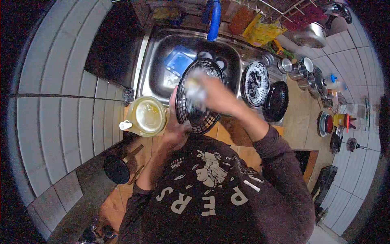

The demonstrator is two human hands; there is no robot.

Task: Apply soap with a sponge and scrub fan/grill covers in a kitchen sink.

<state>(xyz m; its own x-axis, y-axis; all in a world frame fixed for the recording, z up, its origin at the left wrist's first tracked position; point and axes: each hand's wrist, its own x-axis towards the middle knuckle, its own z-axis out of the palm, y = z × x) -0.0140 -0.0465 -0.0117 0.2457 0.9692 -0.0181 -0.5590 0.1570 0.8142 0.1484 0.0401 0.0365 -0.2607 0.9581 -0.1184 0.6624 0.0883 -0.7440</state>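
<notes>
An oval black-and-white plate (182, 102) with a grid-patterned rim is tilted over the sink's front edge. My left hand (176, 129) grips its left side, fingers partly hidden behind it. Pressed to the plate's face is my right hand (218, 94), blurred, around a foamy sponge (192, 84) whose outline is unclear. Behind the plate, the stainless steel sink (155, 70) holds a translucent blue plastic container (179, 61) and small round items that the plate partly hides. Over the sink's back edge hangs a blue tap hose (214, 26).
A foamy spotted plate (255, 84) and a black dish (275, 101) lie on the drainboard at right. Metal cups (286, 65) and pots line the counter (300, 122). A clear pitcher (147, 116) of yellowish liquid stands left of the plate. A tiled wall (67, 76) bounds the left.
</notes>
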